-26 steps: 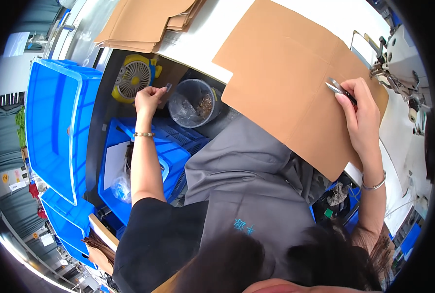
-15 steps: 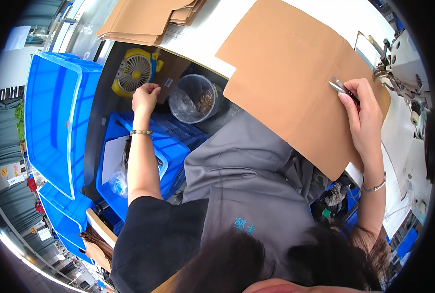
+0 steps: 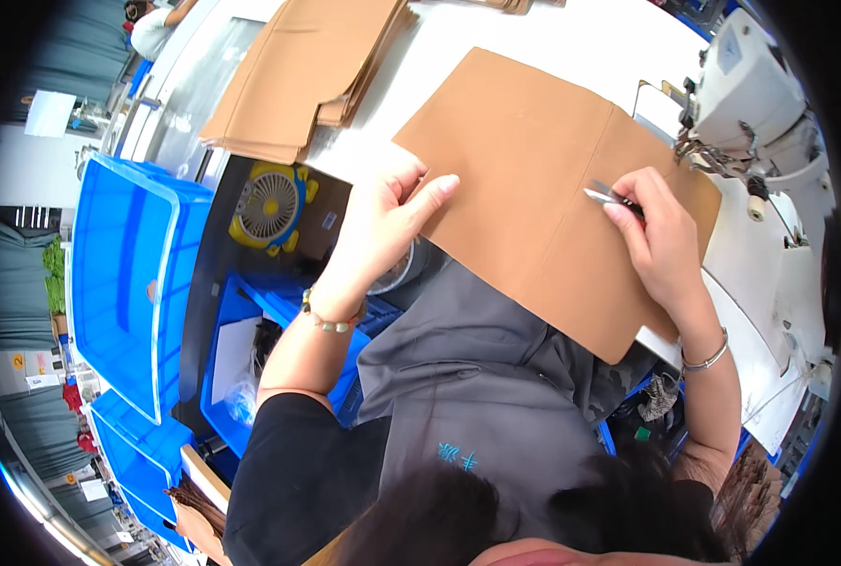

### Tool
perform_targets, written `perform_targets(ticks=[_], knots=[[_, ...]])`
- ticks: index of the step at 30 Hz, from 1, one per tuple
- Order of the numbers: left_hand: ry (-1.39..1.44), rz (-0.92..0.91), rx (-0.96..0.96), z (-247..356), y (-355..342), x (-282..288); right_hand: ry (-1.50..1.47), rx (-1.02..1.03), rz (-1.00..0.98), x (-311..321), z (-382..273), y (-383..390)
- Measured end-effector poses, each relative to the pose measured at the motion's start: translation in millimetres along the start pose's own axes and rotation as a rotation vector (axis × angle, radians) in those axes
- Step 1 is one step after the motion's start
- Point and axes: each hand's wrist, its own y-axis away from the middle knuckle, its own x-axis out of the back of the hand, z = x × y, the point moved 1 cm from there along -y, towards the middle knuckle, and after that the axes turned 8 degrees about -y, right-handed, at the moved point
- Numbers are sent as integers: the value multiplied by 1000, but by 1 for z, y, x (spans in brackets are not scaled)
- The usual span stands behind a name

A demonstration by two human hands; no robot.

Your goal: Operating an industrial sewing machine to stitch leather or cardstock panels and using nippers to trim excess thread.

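White counter [image 3: 614, 57] spans the upper part of the work area, with a blue crate [image 3: 109, 274] at its left and a white sewing machine [image 3: 751, 90] at its right. A flat brown panel [image 3: 524, 193] lies aslant at the front of the counter, its near part extending past the edge over the gray apron [image 3: 468, 340] on the person's lap. One straight crease crosses the panel. A stack of brown sheets [image 3: 307, 71] is located beyond the panel, to the left, with edges unevenly aligned. The left grip [image 3: 385, 215] is positioned at the left edge of the panel: thumb extended above the panel face, index finger bent, a gap between the two. Whether the hidden fingers clamp the edge cannot be told. The right grip [image 3: 661, 231] is closed around a pair of snips [image 3: 618, 199] and sits over the right part of the panel. The silver blades project from the fingers toward the left, tips slightly parted, near the crease. Below counter level, a yellow-and-blue fan [image 3: 271, 209] stands left of a clear bucket [image 3: 406, 271], which the left grip partly hides.
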Motion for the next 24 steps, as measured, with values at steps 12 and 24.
perform_targets(ticks=[12, 24], knots=[[544, 497, -419, 21, -77, 235, -132, 172, 165, 11, -8, 8], [349, 880, 262, -174, -167, 302, -53, 98, 154, 3, 0, 2]])
